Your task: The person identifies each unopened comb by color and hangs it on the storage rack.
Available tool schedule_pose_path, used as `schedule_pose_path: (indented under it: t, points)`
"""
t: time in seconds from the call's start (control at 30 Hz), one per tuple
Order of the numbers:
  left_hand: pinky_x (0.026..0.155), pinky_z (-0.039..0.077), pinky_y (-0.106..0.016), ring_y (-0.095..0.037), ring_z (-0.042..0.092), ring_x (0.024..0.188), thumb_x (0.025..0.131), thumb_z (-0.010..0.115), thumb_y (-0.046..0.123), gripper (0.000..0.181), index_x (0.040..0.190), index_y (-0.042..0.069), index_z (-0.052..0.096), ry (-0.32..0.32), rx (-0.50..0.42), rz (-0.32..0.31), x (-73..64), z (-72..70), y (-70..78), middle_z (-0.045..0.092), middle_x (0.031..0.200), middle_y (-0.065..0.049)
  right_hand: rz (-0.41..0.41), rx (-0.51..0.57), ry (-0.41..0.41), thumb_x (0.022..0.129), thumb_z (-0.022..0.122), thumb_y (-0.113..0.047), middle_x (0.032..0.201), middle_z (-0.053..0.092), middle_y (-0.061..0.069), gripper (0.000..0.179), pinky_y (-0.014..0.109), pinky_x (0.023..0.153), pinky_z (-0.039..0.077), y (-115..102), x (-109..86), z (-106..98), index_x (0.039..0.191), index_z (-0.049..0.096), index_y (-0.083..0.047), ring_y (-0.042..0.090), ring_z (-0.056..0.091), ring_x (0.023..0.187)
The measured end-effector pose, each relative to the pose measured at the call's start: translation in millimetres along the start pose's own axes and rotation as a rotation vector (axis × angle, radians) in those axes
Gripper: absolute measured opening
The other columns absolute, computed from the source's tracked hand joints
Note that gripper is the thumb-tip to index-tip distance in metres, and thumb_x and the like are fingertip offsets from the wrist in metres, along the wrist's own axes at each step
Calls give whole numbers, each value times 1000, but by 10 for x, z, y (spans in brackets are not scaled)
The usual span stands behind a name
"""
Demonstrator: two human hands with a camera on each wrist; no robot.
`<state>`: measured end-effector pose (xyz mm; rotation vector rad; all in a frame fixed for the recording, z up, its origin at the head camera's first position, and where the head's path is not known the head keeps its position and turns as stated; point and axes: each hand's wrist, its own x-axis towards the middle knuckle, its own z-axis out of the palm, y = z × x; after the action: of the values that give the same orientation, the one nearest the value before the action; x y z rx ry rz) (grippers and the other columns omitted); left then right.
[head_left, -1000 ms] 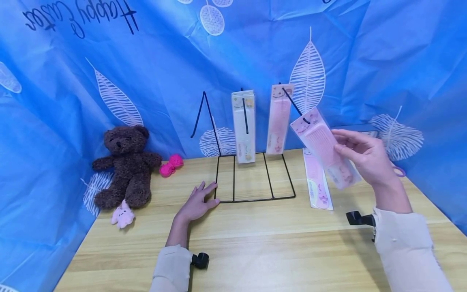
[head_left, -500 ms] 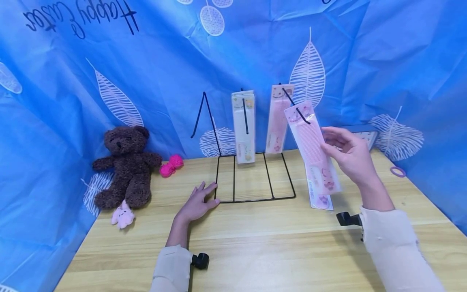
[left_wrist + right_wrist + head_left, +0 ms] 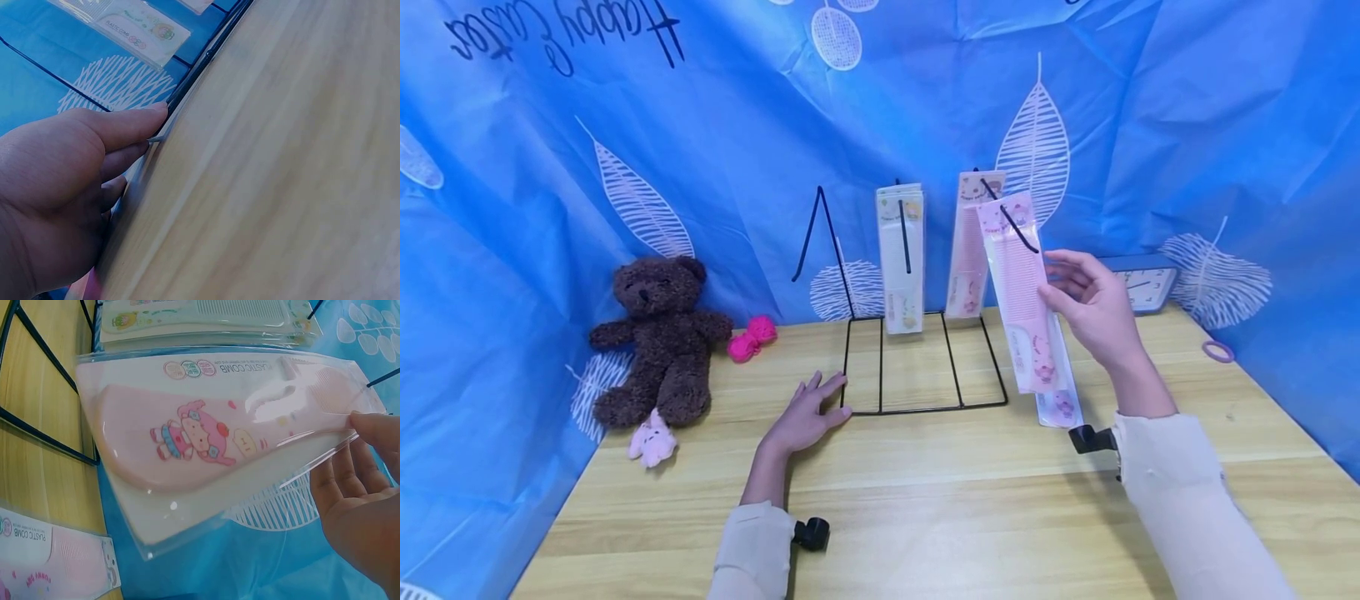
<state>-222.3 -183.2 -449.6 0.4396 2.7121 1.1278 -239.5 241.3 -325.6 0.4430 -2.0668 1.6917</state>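
Observation:
My right hand [image 3: 1093, 312] pinches the edge of a packaged pink comb [image 3: 1018, 300] between thumb and fingers. The package hangs slightly tilted, with the tip of the rack's right hook [image 3: 1018, 229] through its top. In the right wrist view the pink comb [image 3: 187, 437] fills the middle, a cartoon figure on its handle. Behind it on the same hook hangs another packaged pink comb [image 3: 967, 250]. My left hand [image 3: 801, 421] lies on the table with fingers extended, its fingertips at the left side of the black wire rack [image 3: 925, 411].
Packaged green combs [image 3: 901, 267] hang from the middle hook; the left hook [image 3: 808, 233] is bare. A packaged pink comb [image 3: 1062, 408] lies on the table at right. Around stand a clock [image 3: 1146, 283], purple ring [image 3: 1217, 351], brown teddy bear [image 3: 662, 342], small pink toy [image 3: 652, 439] and pink yarn balls [image 3: 752, 339].
My right hand has moved left with the packaged comb, which has slid further along the right hook and hangs more upright. More of the clock shows. My left hand stays in place.

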Motion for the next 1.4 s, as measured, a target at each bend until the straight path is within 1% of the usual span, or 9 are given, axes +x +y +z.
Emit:
schedule_pose_path:
  t: [0.2, 0.4, 0.53, 0.7, 0.77, 0.97, 1.03, 1.23, 1.4]
  points:
    - [123, -3, -54, -36, 2, 155, 101, 64, 27, 62, 155, 5, 42, 4, -5, 0, 5, 1, 0, 34, 162, -13, 40, -4, 23, 94, 68, 4, 114, 66, 2, 42, 16, 84, 55, 32, 103, 88, 134, 61, -5, 12, 65, 102]
    - [124, -2, -53, -35, 2, 155, 101, 64, 26, 62, 155, 6, 41, 4, -2, -11, -12, -8, 12, 34, 162, -11, 71, -17, 12, 95, 68, 0, 117, 64, 4, 45, 17, 85, 55, 62, 179, 160, 139, 57, -6, 10, 64, 103]
    - [124, -2, -51, -33, 2, 155, 101, 65, 26, 63, 156, 8, 40, 0, -6, -22, -14, -15, 22, 33, 163, -9, 87, -23, 12, 96, 67, 0, 120, 63, 10, 48, 17, 86, 55, 90, 236, 210, 141, 53, -3, 11, 64, 102]
    - [124, -1, -53, -36, 3, 155, 101, 64, 25, 62, 155, 6, 41, 1, 7, -14, -9, -8, 21, 34, 162, -12, 97, -68, 23, 97, 66, -2, 126, 62, 18, 47, 17, 86, 55, 118, 303, 267, 141, 51, -2, 10, 63, 102]
    - [124, -1, -54, -37, 3, 154, 101, 64, 25, 61, 155, 5, 42, 4, 12, -10, -8, -5, 20, 34, 162, -13, 95, -74, 26, 97, 66, -3, 127, 62, 19, 47, 18, 86, 55, 127, 327, 285, 141, 51, -2, 12, 63, 103]
    - [124, -2, -51, -33, 2, 155, 101, 64, 25, 62, 156, 8, 41, 2, 8, -28, -16, -11, 37, 33, 163, -9, 112, -51, 33, 98, 63, -2, 128, 60, 19, 46, 19, 83, 57, 163, 394, 320, 142, 51, -4, 18, 61, 107]
    - [124, -2, -52, -35, 3, 155, 101, 64, 25, 62, 155, 6, 41, 8, 9, -17, -17, -12, 38, 34, 162, -11, 120, -41, 34, 98, 63, -2, 129, 60, 20, 46, 20, 83, 57, 186, 420, 333, 143, 50, -3, 19, 61, 109]
    - [124, -2, -52, -36, 3, 155, 101, 64, 25, 61, 155, 5, 42, 9, 4, -9, -17, -13, 45, 35, 162, -12, 93, -17, 60, 97, 62, 2, 124, 60, 21, 44, 19, 81, 56, 291, 497, 391, 140, 50, 0, 18, 62, 106]
    - [124, -2, -52, -36, 3, 155, 101, 65, 25, 62, 155, 6, 42, 10, 0, -24, -23, -9, 48, 34, 162, -11, 70, -12, 77, 98, 62, 0, 119, 60, 15, 42, 18, 78, 55, 343, 549, 443, 139, 51, -1, 17, 62, 101]
